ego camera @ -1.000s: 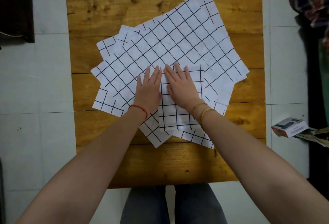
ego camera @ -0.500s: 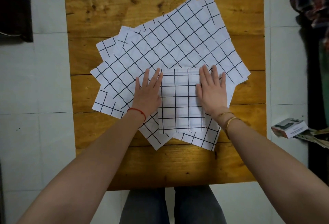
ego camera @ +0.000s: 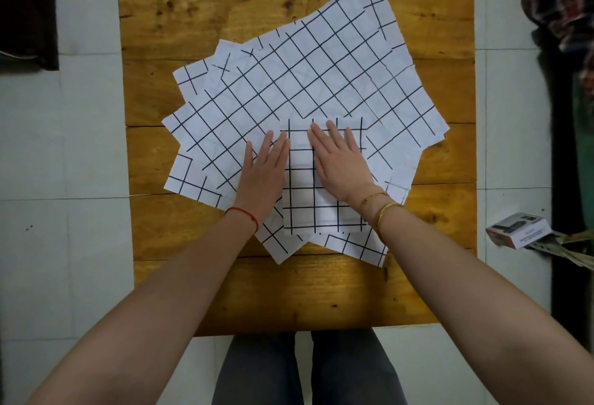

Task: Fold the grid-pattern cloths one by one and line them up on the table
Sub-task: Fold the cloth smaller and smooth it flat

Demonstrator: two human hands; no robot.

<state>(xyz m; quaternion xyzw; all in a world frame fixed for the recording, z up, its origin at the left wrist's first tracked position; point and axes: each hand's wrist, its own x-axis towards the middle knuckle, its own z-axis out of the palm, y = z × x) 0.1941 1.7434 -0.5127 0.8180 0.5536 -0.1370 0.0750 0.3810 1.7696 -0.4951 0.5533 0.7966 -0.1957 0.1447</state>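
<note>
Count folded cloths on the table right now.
1. The folded cloth lies on the near part of the unfolded pile, under the flat right hand; the left hand rests flat beside it. Others could be hidden under the pile.

Matt creased cloths [ego camera: 305, 83]; knotty varnished wood table [ego camera: 193, 18].

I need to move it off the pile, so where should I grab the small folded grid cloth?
Pinch the folded grid-pattern cloth at its near edge, coming from your side: that edge is uncovered, while the right hand lies flat on its far part.
</note>
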